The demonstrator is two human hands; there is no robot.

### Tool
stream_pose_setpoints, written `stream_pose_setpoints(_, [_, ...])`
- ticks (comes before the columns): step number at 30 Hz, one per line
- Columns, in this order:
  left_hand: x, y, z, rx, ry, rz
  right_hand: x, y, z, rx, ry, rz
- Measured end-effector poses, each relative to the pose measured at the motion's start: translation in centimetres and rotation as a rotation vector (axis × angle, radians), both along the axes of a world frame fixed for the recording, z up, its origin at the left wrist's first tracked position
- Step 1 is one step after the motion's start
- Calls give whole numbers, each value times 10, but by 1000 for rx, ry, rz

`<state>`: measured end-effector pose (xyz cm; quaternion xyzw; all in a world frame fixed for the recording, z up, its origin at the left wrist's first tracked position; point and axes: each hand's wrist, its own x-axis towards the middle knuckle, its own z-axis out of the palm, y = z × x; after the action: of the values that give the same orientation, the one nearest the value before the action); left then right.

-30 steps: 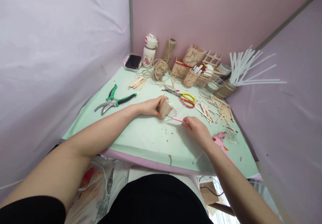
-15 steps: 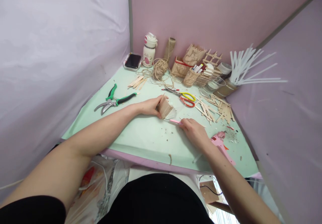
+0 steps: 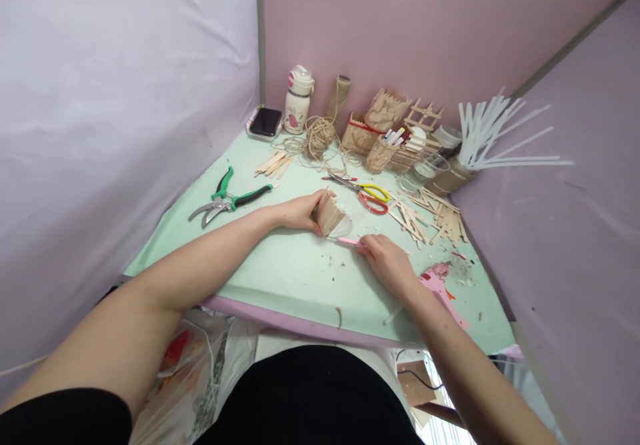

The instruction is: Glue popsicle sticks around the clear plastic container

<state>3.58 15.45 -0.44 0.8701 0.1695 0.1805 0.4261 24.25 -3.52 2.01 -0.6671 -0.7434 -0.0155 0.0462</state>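
My left hand [image 3: 303,213] is wrapped around a small clear plastic cup covered with wooden craft sticks [image 3: 331,215], which lies tilted on its side just above the table. In my right hand [image 3: 389,263] is a slim pink craft knife [image 3: 349,241], pinched between thumb and fingers. Its thin metal tip meets the near lower edge of the stick-covered cup; whether it cuts in is too small to tell. Red-and-yellow-handled scissors [image 3: 374,195] lie just beyond the cup. A pink glue gun [image 3: 443,291] rests beside my right forearm.
Green-handled pruning shears [image 3: 225,201] lie left. Loose craft sticks [image 3: 413,221] are scattered right, a few more [image 3: 273,163] at back left. Along the back stand a bottle [image 3: 297,105], twine ball [image 3: 319,137], stick-covered holders [image 3: 383,153], a glass [image 3: 423,173] and white glue sticks [image 3: 493,131].
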Motion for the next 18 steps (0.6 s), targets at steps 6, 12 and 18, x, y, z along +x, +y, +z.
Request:
stream_pose_setpoints(6, [0,0,-1,17,26,-1,-4,-3,8,-27,-30,-14])
stream_pose_setpoints(12, [-10,0,9,61,122,-3,-11,-20,13,-3,25,-107])
stream_pose_setpoints(18, [-26,0,31,183,177,34,-42,-38,1,78,190,-110])
